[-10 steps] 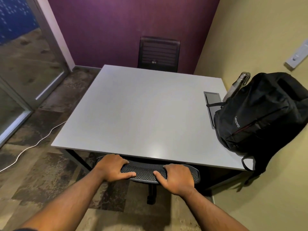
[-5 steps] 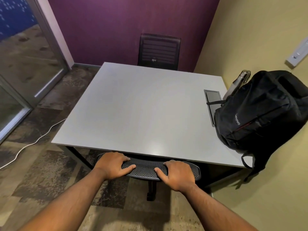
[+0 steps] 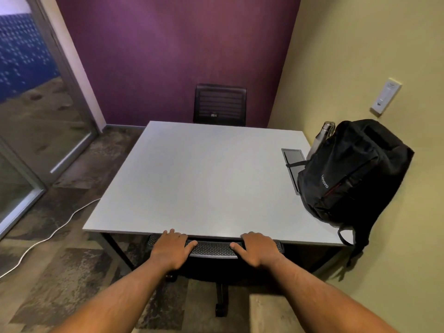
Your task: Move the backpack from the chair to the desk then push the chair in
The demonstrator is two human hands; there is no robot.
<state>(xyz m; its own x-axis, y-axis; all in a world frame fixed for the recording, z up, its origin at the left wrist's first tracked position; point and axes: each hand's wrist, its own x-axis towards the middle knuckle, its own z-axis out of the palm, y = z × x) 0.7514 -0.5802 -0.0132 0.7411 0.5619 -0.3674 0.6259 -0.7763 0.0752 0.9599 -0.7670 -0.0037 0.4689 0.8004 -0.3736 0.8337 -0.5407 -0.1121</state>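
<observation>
A: Where were your hands at that pt?

B: Both on the top edge of the black mesh-back office chair (image 3: pixel 213 247). Your left hand (image 3: pixel 171 248) lay palm-down over the left end, fingers curled over the rim, thumb along the mesh. Your right hand (image 3: pixel 258 248) did the same on the right end. Both were closed around the chair's top edge, not spread flat.

A: And the chair vs the surface?

B: The backrest top sat right at the near edge of the pale grey rectangular surface (image 3: pixel 192 179), w/ the seat hidden underneath. One caster leg (image 3: pixel 221 301) stuck out toward you on the patterned carpet floor (image 3: pixel 60 272).

A: The bag?

B: The black fabric backpack w/ red trim (image 3: pixel 348 174) stood on the surface's right side, leaning against the yellow-green wall (image 3: pixel 360 56), a strap hanging off the near right corner. A steel water bottle (image 3: pixel 322 138) poked out of its side pocket. Its base overlapped the grey recessed cable hatch (image 3: pixel 292 157) in the surface.

A: Anything else?

B: A second dark chair (image 3: pixel 219 104) at the far side by the purple wall (image 3: pixel 168 44), and a white cable (image 3: pixel 48 236) on the floor, left.
</observation>
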